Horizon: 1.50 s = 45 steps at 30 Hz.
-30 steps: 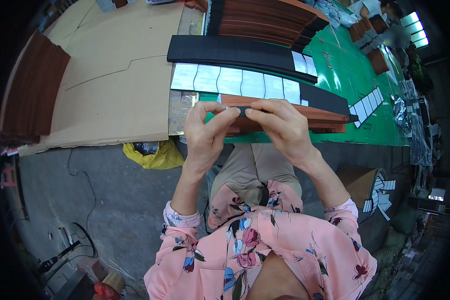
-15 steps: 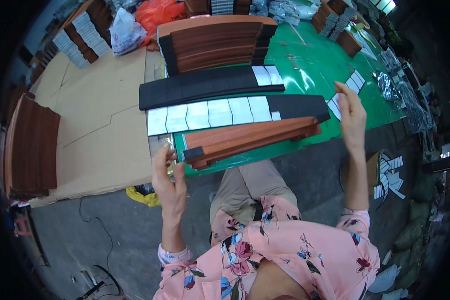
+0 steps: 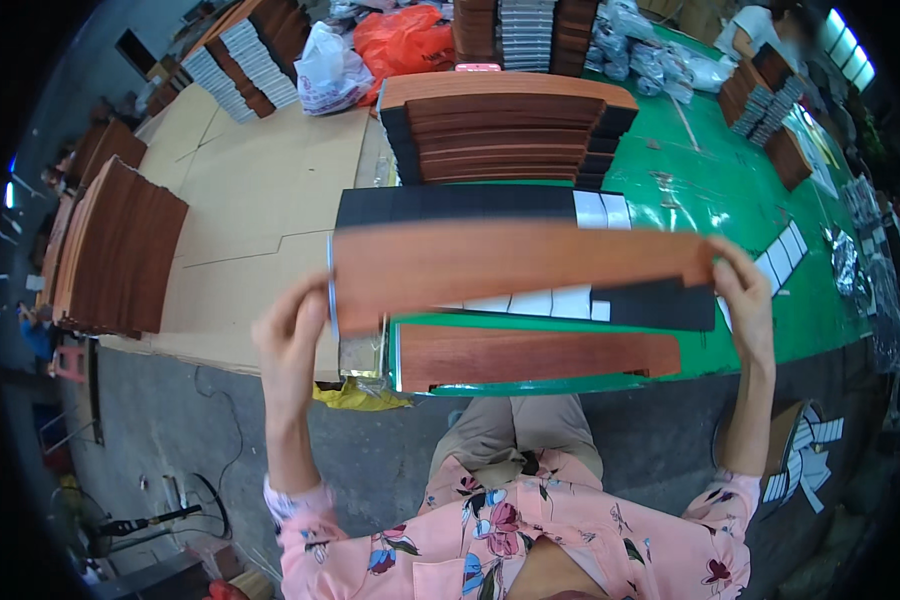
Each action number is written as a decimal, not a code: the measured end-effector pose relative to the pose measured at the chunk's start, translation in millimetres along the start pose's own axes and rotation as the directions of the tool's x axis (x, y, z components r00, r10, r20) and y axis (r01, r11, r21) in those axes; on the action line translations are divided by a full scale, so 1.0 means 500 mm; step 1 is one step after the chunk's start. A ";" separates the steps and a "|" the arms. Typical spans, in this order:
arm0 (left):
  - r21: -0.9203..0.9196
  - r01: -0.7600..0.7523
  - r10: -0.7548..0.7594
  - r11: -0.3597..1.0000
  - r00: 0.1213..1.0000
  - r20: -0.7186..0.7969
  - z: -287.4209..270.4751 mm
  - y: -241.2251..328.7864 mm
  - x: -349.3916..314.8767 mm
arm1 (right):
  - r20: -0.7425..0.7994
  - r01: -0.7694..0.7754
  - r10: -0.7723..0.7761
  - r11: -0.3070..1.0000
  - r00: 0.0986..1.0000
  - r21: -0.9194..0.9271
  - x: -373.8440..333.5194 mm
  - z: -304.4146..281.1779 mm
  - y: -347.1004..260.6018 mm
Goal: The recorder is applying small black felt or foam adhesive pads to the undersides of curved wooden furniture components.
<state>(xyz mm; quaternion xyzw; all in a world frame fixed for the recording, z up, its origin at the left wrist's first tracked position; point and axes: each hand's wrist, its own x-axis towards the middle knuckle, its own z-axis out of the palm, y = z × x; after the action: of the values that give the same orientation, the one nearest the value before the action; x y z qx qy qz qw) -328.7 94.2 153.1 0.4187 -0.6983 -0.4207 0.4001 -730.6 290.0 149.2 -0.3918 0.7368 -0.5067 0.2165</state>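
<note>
A reddish-brown wooden board, slightly blurred, spans the space between my hands above the table. My left hand is closed on its wide end, which has a pale edge. The narrower, notched end is pinched by my right hand. Below it, a second brown board lies along the table's front edge. The lifted board partly covers a black strip with white pads on it. Behind lies another black strip with white pads at its right end.
A curved stack of brown boards with black ends stands at the back. More brown boards are stacked on the cardboard at left. White pads lie on the green sheet at right. A bin stands below.
Both hands, open and apart before, have closed on the ends of a board and raised it over the black strips. The other board stays at the front edge. My view has shifted.
</note>
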 end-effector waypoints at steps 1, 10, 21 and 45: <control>0.038 -0.065 0.065 0.997 0.998 -0.008 0.026 0.006 0.061 | -0.033 0.102 -0.102 0.995 0.994 -0.002 0.047 0.002 -0.004; 0.109 -0.069 0.081 0.992 0.990 -0.111 0.153 -0.110 0.502 | -0.023 0.351 -0.356 0.928 0.934 -0.126 0.431 0.080 0.003; 0.451 -0.023 0.080 0.892 0.991 -0.108 0.179 -0.130 0.542 | -0.024 0.271 -0.301 0.890 0.953 -0.367 0.485 0.117 0.044; 0.344 -0.463 -0.038 0.817 0.552 0.833 0.211 -0.075 0.106 | 0.784 0.620 -0.163 0.714 0.599 -0.325 0.143 0.143 0.209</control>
<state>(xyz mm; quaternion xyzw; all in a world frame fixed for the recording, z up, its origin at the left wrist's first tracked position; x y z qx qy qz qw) -432.7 61.0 95.3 0.1800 -0.9356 -0.3002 -0.0451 -759.6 210.3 30.8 -0.7601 0.5983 -0.1075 0.2297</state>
